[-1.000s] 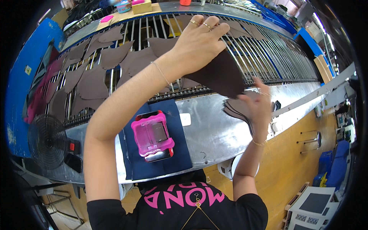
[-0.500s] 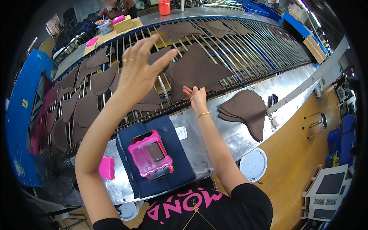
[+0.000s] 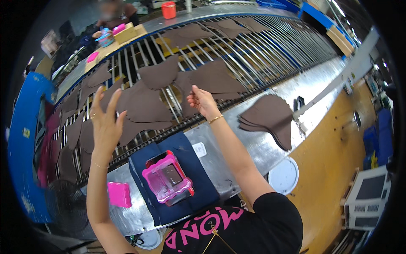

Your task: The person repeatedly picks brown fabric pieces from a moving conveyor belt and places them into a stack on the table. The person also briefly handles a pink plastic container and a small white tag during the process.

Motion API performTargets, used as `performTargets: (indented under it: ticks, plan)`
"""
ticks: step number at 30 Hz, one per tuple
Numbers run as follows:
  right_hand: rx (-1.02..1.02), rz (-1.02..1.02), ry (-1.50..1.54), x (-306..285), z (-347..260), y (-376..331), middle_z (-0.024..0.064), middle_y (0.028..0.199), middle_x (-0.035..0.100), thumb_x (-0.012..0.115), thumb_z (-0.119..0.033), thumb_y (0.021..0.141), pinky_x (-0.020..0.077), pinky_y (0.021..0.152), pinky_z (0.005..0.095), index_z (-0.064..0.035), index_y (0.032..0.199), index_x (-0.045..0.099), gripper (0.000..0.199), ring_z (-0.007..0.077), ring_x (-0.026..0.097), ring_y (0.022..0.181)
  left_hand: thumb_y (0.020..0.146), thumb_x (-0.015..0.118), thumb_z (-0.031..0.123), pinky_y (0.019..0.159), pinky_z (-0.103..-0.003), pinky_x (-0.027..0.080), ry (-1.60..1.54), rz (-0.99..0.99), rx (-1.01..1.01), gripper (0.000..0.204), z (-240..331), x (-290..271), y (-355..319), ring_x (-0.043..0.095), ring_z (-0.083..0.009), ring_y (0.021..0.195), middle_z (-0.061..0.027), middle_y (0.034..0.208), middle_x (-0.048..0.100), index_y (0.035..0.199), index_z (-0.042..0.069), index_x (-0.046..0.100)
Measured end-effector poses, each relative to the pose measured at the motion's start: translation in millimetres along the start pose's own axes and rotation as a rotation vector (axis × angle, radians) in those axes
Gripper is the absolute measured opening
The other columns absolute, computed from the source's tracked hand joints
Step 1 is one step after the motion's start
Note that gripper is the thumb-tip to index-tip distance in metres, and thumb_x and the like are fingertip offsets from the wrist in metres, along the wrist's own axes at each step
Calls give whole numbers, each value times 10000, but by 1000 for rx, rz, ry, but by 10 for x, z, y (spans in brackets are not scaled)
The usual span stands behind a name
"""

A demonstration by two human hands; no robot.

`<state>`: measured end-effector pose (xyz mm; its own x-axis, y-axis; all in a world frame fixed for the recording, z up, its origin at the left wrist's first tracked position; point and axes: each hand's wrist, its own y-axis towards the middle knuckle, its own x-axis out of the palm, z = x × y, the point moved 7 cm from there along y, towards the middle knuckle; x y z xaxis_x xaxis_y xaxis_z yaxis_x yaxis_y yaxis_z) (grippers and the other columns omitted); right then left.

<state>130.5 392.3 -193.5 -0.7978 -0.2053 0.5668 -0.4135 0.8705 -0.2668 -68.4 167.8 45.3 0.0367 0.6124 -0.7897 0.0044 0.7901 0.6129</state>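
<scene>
A: Looking at the head view, what writing do we find?
B: We see large pink lettering (image 3: 211, 226) across the black shirt (image 3: 275, 218) at the lower edge. We also spot a white card (image 3: 199, 149) on the metal bench (image 3: 215, 169), its marks too small for us to make out, and a small yellowish label (image 3: 26, 133) on the blue panel (image 3: 19, 169).
A: And the brown pieces (image 3: 141, 101)?
B: We see them flat, matt and dark, with curved edges, some overlapping on the metal bars of the rack (image 3: 275, 51). On the bench, right of the right hand (image 3: 204, 103), we have a fanned stack (image 3: 270, 112) of the same brown, its upper edge scalloped.
A: How do the hands stand?
B: We find the left hand (image 3: 105, 129) with fingers spread apart, over the pieces at the rack's left part. The right one has its fingers curled in, just beside a wide brown piece (image 3: 215, 78); we cannot tell whether it grips or touches that edge.
A: Between the forearms?
B: We see a pink tray (image 3: 154, 178) on navy cloth (image 3: 198, 186).
</scene>
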Motion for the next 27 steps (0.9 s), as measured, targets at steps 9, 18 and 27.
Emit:
performTargets:
  ticks: [9, 18, 27]
  plan:
    - [-378, 1221, -1688, -2191, -1560, -2188, 183, 1110, 588, 748, -385, 750, 500, 835, 444, -49, 1096, 648, 493, 334, 588, 999, 825, 707, 115, 1041, -414, 358, -69, 76, -96, 645, 51, -287, -557, 401, -294, 1273, -135, 1475, 209, 1395, 141, 406]
    - [-127, 1306, -1898, -2577, -1558, -2606, 137, 1207, 552, 709, -421, 779, 482, 859, 426, -13, 1057, 633, 500, 311, 535, 1106, 830, 711, 123, 1006, -411, 379, -280, 69, -325, 679, 80, -371, -1081, 459, -249, 1233, -106, 1464, 240, 1420, 134, 374]
    - [-652, 858, -1819, -1040, -2016, -2835, 154, 786, 675, 572, -119, 905, 483, 621, 464, -85, 1151, 511, 255, 375, 659, 760, 823, 728, 174, 1007, -407, 383, -321, 13, -248, 665, 366, -505, -1029, 436, -275, 1238, -126, 1442, 257, 1402, 125, 403]
